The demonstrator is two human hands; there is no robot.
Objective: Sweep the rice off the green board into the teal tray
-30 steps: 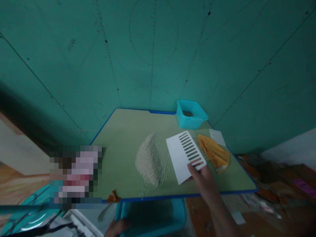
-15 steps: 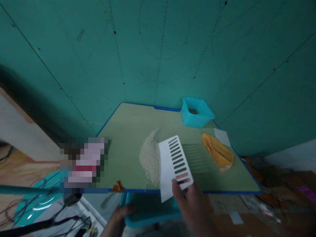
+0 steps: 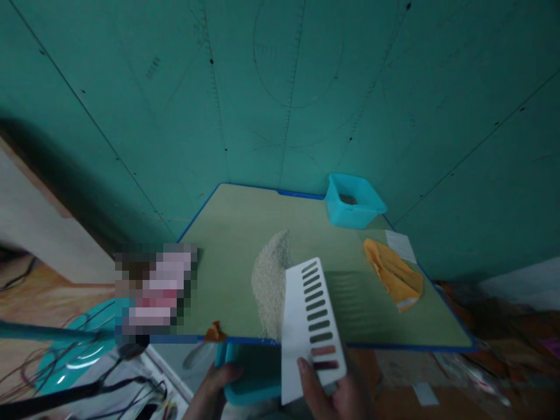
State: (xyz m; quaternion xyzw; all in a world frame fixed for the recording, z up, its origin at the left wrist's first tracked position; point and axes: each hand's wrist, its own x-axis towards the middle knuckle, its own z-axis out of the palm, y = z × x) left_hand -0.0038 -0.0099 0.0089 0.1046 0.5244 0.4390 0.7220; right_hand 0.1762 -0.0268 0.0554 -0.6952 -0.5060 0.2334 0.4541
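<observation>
A pile of small whitish grains that look like rice [image 3: 270, 274] lies on the pale green tabletop [image 3: 236, 221], reaching near its front edge. Beside its right flank, my right hand [image 3: 326, 394] grips a white slotted plate [image 3: 301, 315], thumb on its face and fingers behind. The plate is tilted and its lower end overhangs the table edge. Below that edge is a teal plastic bin [image 3: 251, 396], partly hidden behind the plate. My left hand [image 3: 219, 379] holds this bin by its left rim, fingers inside.
A second teal bin [image 3: 354, 213] with something dark inside stands at the back right. An orange cloth [image 3: 394, 274] and a white paper [image 3: 401, 246] lie on the right. A small orange-brown scrap [image 3: 215, 331] sits at the front edge. Cables [image 3: 52, 373] hang at the lower left.
My right hand has drawn the slotted plate down towards me, further over the table edge and the bin. My left hand stays on the bin's rim. The view has shifted slightly.
</observation>
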